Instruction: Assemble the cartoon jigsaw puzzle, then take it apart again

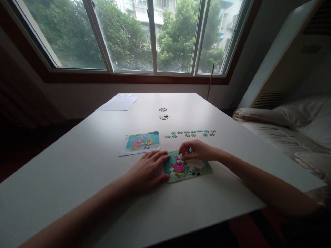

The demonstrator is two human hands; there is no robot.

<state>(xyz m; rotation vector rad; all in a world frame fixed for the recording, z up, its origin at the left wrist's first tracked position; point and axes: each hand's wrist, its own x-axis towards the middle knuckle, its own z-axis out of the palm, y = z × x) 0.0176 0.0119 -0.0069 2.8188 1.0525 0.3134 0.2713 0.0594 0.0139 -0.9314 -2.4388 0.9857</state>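
A partly assembled jigsaw puzzle [178, 168] lies on the white table, showing a pink starfish figure on a teal and green ground. Gaps without pieces show in its right half. My left hand [148, 170] rests flat with fingers stretched, its fingertips and thumb touching the puzzle's left edge. Over the upper middle of the puzzle, my right hand [198, 150] is bent into a pinch, fingertips down at the surface. Whatever is between those fingertips is hidden. Several loose puzzle pieces [193, 134] lie in rows just beyond the right hand.
A printed reference picture [142, 141] lies left of the loose pieces. Two round flat items [163, 117] sit farther back, and white paper sheets [117, 103] are at the far left of the table [85, 151]. A pale sofa [292, 131] stands on the right.
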